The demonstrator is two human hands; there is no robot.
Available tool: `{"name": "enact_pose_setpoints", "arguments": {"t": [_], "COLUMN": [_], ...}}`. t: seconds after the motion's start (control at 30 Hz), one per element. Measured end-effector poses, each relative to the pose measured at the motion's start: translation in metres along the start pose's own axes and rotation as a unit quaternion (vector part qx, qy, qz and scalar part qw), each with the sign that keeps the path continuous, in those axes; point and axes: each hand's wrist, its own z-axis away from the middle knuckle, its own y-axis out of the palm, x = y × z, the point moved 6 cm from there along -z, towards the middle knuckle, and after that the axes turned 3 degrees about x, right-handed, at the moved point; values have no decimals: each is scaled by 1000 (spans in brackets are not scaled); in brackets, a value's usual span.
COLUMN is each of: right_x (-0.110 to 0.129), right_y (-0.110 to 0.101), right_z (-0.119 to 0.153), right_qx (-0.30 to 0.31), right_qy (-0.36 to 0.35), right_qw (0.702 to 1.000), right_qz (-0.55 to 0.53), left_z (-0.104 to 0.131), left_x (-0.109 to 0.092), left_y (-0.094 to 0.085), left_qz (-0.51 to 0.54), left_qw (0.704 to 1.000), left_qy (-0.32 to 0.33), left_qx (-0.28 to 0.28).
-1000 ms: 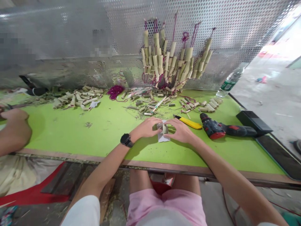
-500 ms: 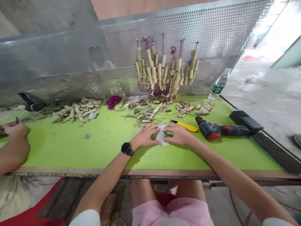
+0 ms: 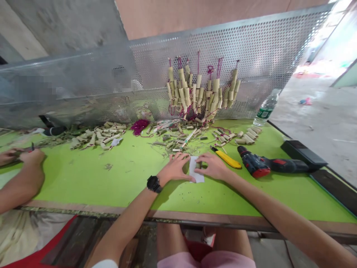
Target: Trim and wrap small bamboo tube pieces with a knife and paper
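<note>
- While the left hand [image 3: 178, 168] stays out of any grip, its fingers spread and its thumb at the left edge of a white paper [image 3: 196, 175], the right hand [image 3: 213, 167] curls in from the other side.
- The right hand seems to hold a short bamboo piece [image 3: 198, 165] between thumb and fingers, over the paper; the piece is small and partly hidden.
- The paper lies flat on the green table [image 3: 134, 186], between the two hands.
- A yellow cutter [image 3: 228, 159] lies just beside the right hand, with a drill [image 3: 255, 162] farther right, near a black box [image 3: 303, 155].
- Beyond the hands lie loose bamboo bits [image 3: 173, 139], near a bundle of purple string [image 3: 140, 127].
- Strung bamboo pieces [image 3: 182, 91] hang against the metal mesh [image 3: 156, 67].
- A plastic bottle [image 3: 263, 111] leans by the mesh.
- At the far left, another person's hands [image 3: 32, 156] are over the table.
</note>
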Motion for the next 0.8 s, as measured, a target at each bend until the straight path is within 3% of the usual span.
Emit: {"name": "enact_pose_setpoints", "arguments": {"t": [0.1, 0.27, 0.43, 0.6, 0.7, 0.8], "right_x": [2, -4, 15, 19, 17, 11], "right_y": [8, 6, 11, 3, -3, -7], "right_z": [3, -1, 3, 9, 10, 6], "right_qx": [4, -35, 36, 79, 87, 62], "right_qy": [-26, 0, -33, -50, -80, -63], "right_qw": [999, 999, 997, 995, 993, 996], "right_qz": [-29, -37, -51, -37, -20, 19], "left_z": [1, 1, 3, 4, 4, 3], "left_x": [0, 2, 1, -2, -4, -4], "left_y": [1, 2, 3, 2, 2, 3], "left_qz": [5, 22, -3, -18, -16, -15], "left_qw": [1000, 1000, 1000, 999, 999, 998], "left_qy": [6, 12, -4, -14, -18, -28], "left_qx": [-2, -11, 14, 27, 37, 45]}}
